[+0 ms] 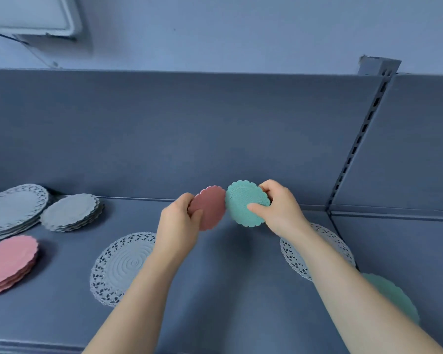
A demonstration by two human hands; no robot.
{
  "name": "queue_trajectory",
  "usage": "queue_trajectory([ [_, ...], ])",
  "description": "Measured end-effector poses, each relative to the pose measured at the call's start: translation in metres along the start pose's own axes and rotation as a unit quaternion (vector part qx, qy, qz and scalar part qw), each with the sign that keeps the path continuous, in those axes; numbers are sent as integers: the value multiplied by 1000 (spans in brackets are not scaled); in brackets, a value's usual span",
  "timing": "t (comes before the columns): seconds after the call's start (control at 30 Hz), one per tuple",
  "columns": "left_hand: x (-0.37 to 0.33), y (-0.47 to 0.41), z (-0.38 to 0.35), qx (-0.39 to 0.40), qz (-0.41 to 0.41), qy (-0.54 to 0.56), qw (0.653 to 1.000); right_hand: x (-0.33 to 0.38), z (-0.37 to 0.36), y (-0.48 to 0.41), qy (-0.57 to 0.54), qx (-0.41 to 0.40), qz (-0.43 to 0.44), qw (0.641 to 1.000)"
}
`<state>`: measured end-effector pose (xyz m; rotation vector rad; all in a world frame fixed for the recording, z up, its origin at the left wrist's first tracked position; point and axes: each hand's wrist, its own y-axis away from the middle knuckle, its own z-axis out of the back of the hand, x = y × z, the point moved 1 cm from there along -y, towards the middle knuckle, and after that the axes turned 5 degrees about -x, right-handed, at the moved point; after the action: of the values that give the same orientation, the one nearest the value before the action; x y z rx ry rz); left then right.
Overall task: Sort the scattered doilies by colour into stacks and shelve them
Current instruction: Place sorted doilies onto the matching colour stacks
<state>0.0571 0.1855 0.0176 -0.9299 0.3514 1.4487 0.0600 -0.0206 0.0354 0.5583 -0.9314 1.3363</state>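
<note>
My left hand (180, 221) pinches a small pink doily (211, 204) above the grey shelf (215, 290). Beside it, my right hand (279, 208) pinches a small teal doily (242, 200); the two doilies touch edge to edge. On the shelf at the left lie a stack of pink doilies (8, 261), a stack of small grey doilies (71, 212) and a stack of large white lace doilies (13, 208). A single white lace doily (120, 267) lies under my left forearm, another white lace doily (294, 254) under my right forearm. A teal doily (394, 295) lies at the right, partly hidden.
The shelf's grey back panel (189, 136) rises just behind my hands. A slotted upright post (361, 139) divides this bay from the bay on the right. The shelf's front edge (23, 344) runs along the bottom left.
</note>
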Motion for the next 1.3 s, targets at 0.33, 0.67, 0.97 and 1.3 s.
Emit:
queue_trajectory([
  [0.33,120,25,169,-145,87,-30,985,122,-149,32,-65,111,93,987],
  [0.67,223,-5,263,-64,167,-68,982,191,-256,50,-91,118,81,986],
  [0.97,256,-28,268,31,102,-90,990,202,-285,54,-61,64,42,995],
  [1.3,261,-15,272,-6,55,-115,992,220,-305,60,-75,97,45,991],
])
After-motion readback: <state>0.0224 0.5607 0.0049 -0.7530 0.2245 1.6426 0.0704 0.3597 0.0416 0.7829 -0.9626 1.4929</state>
